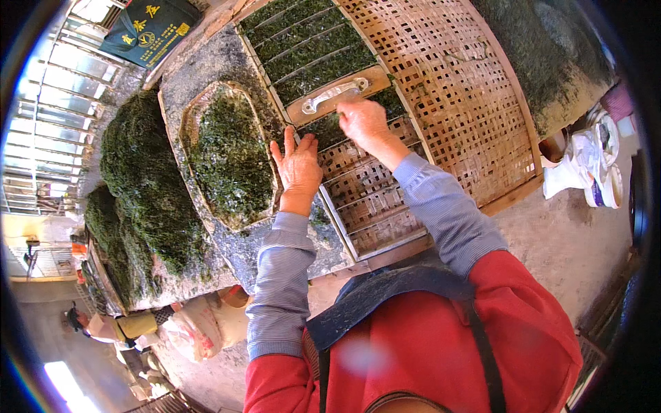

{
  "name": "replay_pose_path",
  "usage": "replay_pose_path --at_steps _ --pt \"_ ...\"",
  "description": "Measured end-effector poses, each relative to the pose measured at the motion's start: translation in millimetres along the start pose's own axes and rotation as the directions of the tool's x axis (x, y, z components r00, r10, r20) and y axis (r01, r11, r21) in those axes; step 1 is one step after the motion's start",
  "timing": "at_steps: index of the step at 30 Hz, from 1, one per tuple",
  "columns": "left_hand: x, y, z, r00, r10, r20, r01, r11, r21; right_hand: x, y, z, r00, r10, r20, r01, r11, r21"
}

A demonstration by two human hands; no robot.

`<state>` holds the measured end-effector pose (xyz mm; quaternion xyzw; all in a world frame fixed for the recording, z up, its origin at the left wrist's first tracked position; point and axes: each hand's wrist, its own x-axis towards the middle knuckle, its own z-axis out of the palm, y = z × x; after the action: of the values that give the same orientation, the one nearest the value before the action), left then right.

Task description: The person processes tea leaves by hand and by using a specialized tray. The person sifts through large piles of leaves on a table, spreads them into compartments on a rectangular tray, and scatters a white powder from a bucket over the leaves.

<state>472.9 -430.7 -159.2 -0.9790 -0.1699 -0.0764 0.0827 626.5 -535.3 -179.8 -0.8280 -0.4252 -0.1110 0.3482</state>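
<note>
A barred metal frame (379,254) lies over a woven bamboo panel (459,98); dark green leafy material (310,44) fills its far part. Across the frame runs a wooden bar (379,81) with a metal handle (335,94). My right hand (364,121) is curled just below the handle's right end; what its fingers hold is hidden. My left hand (299,168) rests with spread fingers on the frame's left edge. Left of it, an angular shallow tray (184,149) holds more of the green material.
Heaps of dark green material (147,180) lie at the left, and another large heap (547,57) at the upper right. White plastic bags (588,160) are on the right. A person (98,328) and filled sacks (191,328) are at the lower left. A dark printed bag (150,33) lies at the upper left.
</note>
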Motion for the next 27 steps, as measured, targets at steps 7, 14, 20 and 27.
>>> replay_pose_path --at_steps 7,14,20,27 --pt "14.2 -8.3 -15.6 0.997 0.069 0.03 -0.064 0.986 -0.157 -7.0 28.0 -40.8 0.998 -0.058 -0.019 0.057 0.996 -0.066" --pt "10.4 16.6 14.9 0.979 0.174 -0.104 -0.192 0.958 -0.213 -15.5 49.9 -67.9 0.996 -0.077 0.045 0.074 0.996 0.057" --pt "24.0 51.7 -11.8 0.925 0.247 -0.288 -0.33 0.899 -0.288 -39.6 42.3 -75.2 0.94 -0.311 0.141 0.342 0.874 -0.345" --pt "32.0 57.1 26.5 0.99 0.093 -0.105 -0.117 0.961 -0.251 -39.3 50.1 -61.2 0.97 -0.145 0.195 0.187 0.959 -0.215"
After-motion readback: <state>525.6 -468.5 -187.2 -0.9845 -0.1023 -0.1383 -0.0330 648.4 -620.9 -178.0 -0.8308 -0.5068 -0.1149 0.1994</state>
